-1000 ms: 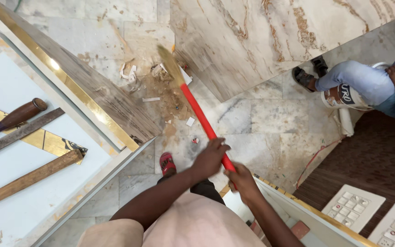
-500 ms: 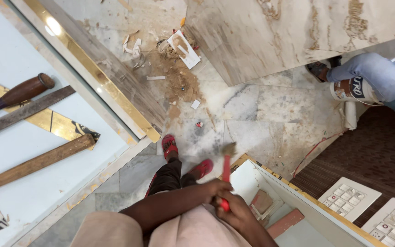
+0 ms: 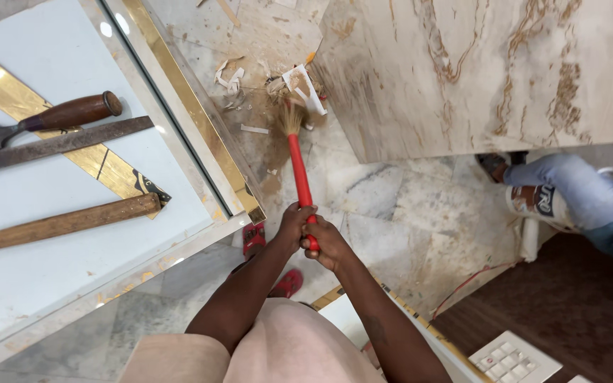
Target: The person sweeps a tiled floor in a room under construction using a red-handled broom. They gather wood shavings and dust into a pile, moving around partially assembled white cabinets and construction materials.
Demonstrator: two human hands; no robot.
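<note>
Red-handled brush (image 3: 298,167) clenched in both grips, left hand (image 3: 291,228) and right hand (image 3: 326,245); bristles are best kept low so the debris (image 3: 278,89) is gathered on the marble floor (image 3: 391,206).

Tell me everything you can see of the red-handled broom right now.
The broom has a slim, glossy red handle, plastic by its look, and a small tan straw-like brush head. It slants away from the person, head down on the marble floor among dust and paper scraps. The left hand and right hand grip its near end together.
</note>
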